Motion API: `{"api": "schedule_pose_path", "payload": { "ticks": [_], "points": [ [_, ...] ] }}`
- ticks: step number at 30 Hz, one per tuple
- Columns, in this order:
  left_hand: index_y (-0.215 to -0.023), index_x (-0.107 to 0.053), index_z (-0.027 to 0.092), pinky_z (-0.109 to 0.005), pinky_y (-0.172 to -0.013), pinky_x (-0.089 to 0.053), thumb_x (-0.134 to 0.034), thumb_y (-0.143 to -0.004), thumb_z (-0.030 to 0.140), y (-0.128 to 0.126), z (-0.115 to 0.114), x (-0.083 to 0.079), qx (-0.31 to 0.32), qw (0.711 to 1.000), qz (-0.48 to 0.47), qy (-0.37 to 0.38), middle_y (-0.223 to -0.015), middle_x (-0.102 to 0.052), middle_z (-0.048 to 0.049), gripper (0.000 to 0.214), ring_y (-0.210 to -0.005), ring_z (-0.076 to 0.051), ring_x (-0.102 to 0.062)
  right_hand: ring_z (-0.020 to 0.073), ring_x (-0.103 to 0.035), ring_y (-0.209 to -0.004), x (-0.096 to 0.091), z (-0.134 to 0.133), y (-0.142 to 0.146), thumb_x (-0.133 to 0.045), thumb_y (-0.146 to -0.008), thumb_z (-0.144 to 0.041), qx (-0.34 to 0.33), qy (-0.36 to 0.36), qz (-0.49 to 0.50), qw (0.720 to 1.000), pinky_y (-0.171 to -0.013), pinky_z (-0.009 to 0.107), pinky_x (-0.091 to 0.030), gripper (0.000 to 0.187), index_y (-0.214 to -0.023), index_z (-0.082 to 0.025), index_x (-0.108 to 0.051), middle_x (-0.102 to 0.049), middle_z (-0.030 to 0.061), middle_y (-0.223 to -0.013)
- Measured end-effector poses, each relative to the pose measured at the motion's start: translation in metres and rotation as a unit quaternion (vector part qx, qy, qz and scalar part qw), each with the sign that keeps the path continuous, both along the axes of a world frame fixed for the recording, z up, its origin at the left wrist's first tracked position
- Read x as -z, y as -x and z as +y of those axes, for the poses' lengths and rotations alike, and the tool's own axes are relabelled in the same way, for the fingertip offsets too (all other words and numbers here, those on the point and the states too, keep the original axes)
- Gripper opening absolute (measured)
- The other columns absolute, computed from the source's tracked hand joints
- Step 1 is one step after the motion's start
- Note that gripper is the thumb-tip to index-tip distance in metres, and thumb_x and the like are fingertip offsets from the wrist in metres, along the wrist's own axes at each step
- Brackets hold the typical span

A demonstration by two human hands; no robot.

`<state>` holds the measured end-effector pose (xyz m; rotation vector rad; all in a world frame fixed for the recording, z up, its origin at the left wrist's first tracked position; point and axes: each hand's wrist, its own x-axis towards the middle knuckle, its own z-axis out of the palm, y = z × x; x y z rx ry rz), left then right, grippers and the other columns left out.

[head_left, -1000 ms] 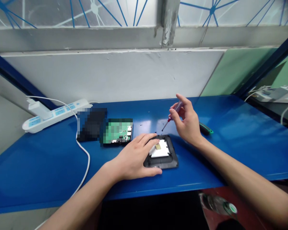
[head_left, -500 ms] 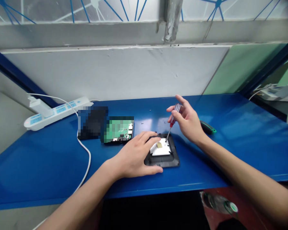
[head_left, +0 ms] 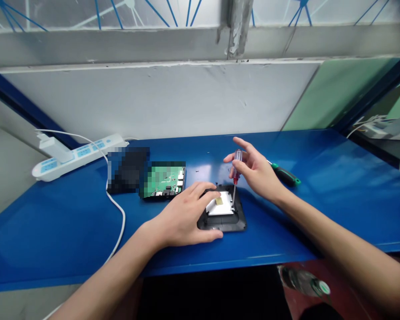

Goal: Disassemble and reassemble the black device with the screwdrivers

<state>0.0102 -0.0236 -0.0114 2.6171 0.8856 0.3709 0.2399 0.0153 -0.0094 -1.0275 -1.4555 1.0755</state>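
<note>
A screwdriver (head_left: 238, 161) with a clear and red handle is pinched in my right hand (head_left: 255, 171). Its shaft points down, the tip at the right edge of a white metal plate (head_left: 225, 209). That plate, with a small tan pad (head_left: 219, 201), sits on a black plastic cover (head_left: 238, 224). My left hand (head_left: 186, 218) lies over the cover's left side, fingers spread. The index finger reaches onto the plate, while the thumb stretches along the near edge. Part of the cover is hidden under this hand.
Left of the cover lies a green circuit board (head_left: 165, 180) in a black case, partly pixelated, beside a dark blurred object (head_left: 128, 171). A green-black screwdriver (head_left: 286, 174) rests at right. Behind are small screws (head_left: 197, 171), a power strip (head_left: 83, 153) and a white cable (head_left: 122, 213).
My right hand has shifted slightly left and down. The screwdriver stands more upright, its tip moved from the plate's upper right area down to its right edge. My left hand stays spread over the cover.
</note>
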Motion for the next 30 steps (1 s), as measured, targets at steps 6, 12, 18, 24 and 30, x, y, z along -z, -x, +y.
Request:
{"api": "schedule_pose_path", "payload": {
  "ticks": [6, 12, 18, 24, 30],
  "points": [
    [-0.136, -0.05, 0.017, -0.048, -0.112, -0.044, -0.077, -0.079, 0.054, 0.0001, 0.0, 0.0002, -0.001, 1.0, 0.007, -0.011, -0.144, -0.049, -0.0157, 0.072, -0.133, -0.033, -0.049, 0.0123, -0.064, -0.065, 0.0023, -0.0008, 0.0001, -0.055, -0.091, -0.019, -0.02, 0.009, -0.01, 1.0, -0.061, 0.034, -0.057, 0.06, -0.148, -0.019, -0.035, -0.067, 0.0065, -0.106],
    [-0.135, -0.05, 0.015, -0.049, -0.112, -0.044, -0.077, -0.079, 0.054, 0.0002, 0.0004, 0.0021, 0.005, 1.0, 0.007, -0.019, -0.145, -0.049, -0.0167, 0.073, -0.134, -0.033, -0.048, 0.0121, -0.064, -0.065, -0.0003, -0.0022, 0.0008, -0.056, -0.091, -0.022, -0.024, 0.027, -0.022, 0.999, -0.06, 0.032, -0.056, 0.058, -0.146, -0.021, -0.037, -0.067, 0.0065, -0.108],
    [-0.136, -0.049, 0.015, -0.049, -0.112, -0.045, -0.076, -0.08, 0.055, 0.0005, -0.0001, 0.0022, 0.004, 1.0, 0.009, -0.029, -0.144, -0.05, -0.017, 0.074, -0.133, -0.033, -0.048, 0.0129, -0.064, -0.066, -0.0024, -0.004, 0.0017, -0.054, -0.091, -0.02, -0.034, 0.046, -0.033, 0.998, -0.065, 0.035, -0.056, 0.057, -0.145, -0.019, -0.038, -0.066, 0.0067, -0.109],
    [-0.136, -0.049, 0.014, -0.048, -0.113, -0.043, -0.076, -0.081, 0.055, -0.0003, 0.0001, 0.0023, 0.01, 0.999, 0.009, -0.036, -0.143, -0.051, -0.0165, 0.073, -0.134, -0.033, -0.047, 0.0138, -0.064, -0.068, -0.003, -0.0033, 0.0007, -0.053, -0.091, -0.02, -0.024, 0.045, -0.054, 0.997, -0.068, 0.036, -0.056, 0.053, -0.142, -0.02, -0.042, -0.066, 0.0061, -0.107],
    [-0.134, -0.052, 0.014, -0.05, -0.117, -0.039, -0.075, -0.081, 0.056, -0.0004, -0.0011, 0.0046, 0.02, 0.999, 0.005, -0.046, -0.145, -0.05, -0.0173, 0.071, -0.139, -0.034, -0.041, 0.0134, -0.064, -0.067, -0.001, -0.0016, -0.0014, -0.053, -0.091, -0.02, -0.028, 0.036, -0.06, 0.997, -0.069, 0.036, -0.056, 0.05, -0.14, -0.02, -0.044, -0.066, 0.0051, -0.106]
  ]
}}
